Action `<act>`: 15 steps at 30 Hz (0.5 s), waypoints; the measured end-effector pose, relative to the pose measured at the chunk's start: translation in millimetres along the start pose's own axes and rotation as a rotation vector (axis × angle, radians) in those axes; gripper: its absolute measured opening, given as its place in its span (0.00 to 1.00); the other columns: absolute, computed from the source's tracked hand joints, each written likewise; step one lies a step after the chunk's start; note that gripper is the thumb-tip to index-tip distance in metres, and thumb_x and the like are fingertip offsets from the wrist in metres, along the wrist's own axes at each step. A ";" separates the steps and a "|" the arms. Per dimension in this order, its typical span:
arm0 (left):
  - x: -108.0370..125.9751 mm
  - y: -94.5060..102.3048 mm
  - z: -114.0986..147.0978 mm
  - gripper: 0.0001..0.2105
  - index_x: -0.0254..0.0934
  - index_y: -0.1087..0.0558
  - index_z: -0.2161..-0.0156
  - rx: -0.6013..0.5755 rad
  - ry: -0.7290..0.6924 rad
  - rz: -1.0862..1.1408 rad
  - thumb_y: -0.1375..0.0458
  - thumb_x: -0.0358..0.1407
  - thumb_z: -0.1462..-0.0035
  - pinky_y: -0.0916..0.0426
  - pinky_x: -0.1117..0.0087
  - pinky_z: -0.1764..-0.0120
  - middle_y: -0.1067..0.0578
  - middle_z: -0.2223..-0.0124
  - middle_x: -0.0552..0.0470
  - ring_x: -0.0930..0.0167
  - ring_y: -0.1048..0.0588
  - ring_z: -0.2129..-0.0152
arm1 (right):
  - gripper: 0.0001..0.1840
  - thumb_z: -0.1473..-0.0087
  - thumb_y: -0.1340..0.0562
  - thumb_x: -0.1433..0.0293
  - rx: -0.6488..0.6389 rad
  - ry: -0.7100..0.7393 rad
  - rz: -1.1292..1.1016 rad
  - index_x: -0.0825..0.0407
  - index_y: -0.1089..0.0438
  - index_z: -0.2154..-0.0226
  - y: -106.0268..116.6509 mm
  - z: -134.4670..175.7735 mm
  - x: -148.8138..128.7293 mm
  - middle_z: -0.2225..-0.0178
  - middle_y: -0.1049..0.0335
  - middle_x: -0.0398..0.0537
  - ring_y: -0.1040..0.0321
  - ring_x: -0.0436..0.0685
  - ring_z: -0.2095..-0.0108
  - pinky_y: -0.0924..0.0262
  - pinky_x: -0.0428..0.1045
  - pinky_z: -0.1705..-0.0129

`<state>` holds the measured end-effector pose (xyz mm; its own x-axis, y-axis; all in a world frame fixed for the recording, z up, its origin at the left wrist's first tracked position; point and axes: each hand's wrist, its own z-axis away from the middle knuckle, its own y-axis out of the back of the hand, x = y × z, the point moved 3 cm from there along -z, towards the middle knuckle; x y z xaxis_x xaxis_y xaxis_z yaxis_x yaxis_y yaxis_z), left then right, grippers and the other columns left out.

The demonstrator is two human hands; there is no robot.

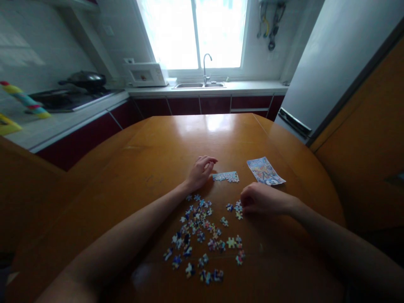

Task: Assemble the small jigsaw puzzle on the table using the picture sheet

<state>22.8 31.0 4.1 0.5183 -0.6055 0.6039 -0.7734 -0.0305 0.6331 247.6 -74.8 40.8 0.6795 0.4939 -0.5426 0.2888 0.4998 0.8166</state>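
My left hand rests on the table with its fingers loosely stretched and apart, holding nothing. Just right of it lies a joined strip of jigsaw puzzle, straight along its far edge. My right hand is bent over, thumb and fingers closed at the edge of a small group of puzzle pieces; the fingertips are partly hidden. Between my forearms spreads a heap of loose puzzle pieces, with several more scattered nearer to me. A printed picture sheet lies beyond my right hand.
Everything lies on a round-ended wooden table. Behind it run a counter with a sink, a microwave and, at left, a stove with a covered pan. A refrigerator stands at right.
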 end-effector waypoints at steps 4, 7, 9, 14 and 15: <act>0.7 0.8 -0.1 0.11 0.39 0.26 0.56 -0.005 -0.001 -0.008 0.51 0.36 0.34 0.32 0.62 0.52 0.24 0.58 0.49 0.66 0.28 0.56 | 0.03 0.50 0.34 0.69 0.022 -0.032 0.047 0.52 0.24 0.72 -2.7 -2.1 -2.1 0.71 0.23 0.47 0.30 0.52 0.71 0.43 0.46 0.68; 1.8 1.4 0.0 0.11 0.38 0.26 0.57 -0.010 -0.008 -0.007 0.51 0.36 0.33 0.32 0.62 0.52 0.24 0.58 0.49 0.66 0.28 0.56 | 0.03 0.50 0.35 0.72 0.038 -0.026 0.057 0.50 0.23 0.72 -4.8 -2.9 -2.1 0.71 0.23 0.46 0.29 0.53 0.71 0.42 0.46 0.68; 2.5 1.4 0.1 0.11 0.38 0.26 0.57 -0.014 -0.014 -0.003 0.51 0.36 0.33 0.32 0.61 0.52 0.24 0.58 0.49 0.66 0.28 0.56 | 0.04 0.50 0.36 0.73 0.049 -0.007 0.052 0.50 0.24 0.73 -5.8 -2.6 -1.9 0.71 0.23 0.46 0.29 0.53 0.71 0.42 0.46 0.68; 3.3 0.7 0.4 0.11 0.38 0.26 0.57 -0.014 -0.017 -0.009 0.50 0.36 0.34 0.32 0.62 0.52 0.24 0.58 0.49 0.66 0.28 0.55 | 0.06 0.51 0.37 0.74 0.058 0.038 0.060 0.50 0.24 0.73 -7.8 -1.9 -1.8 0.71 0.23 0.46 0.29 0.54 0.71 0.42 0.47 0.67; 3.4 0.6 0.4 0.11 0.38 0.26 0.57 -0.014 -0.020 -0.010 0.50 0.36 0.34 0.32 0.62 0.52 0.24 0.58 0.49 0.66 0.29 0.55 | 0.06 0.51 0.38 0.75 0.056 0.043 0.064 0.50 0.25 0.73 -8.4 -2.0 -1.9 0.71 0.23 0.46 0.29 0.53 0.71 0.42 0.47 0.67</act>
<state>23.9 28.6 6.3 0.5188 -0.6207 0.5878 -0.7628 -0.0257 0.6461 242.6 -78.4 34.6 0.6687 0.5538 -0.4961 0.2841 0.4263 0.8588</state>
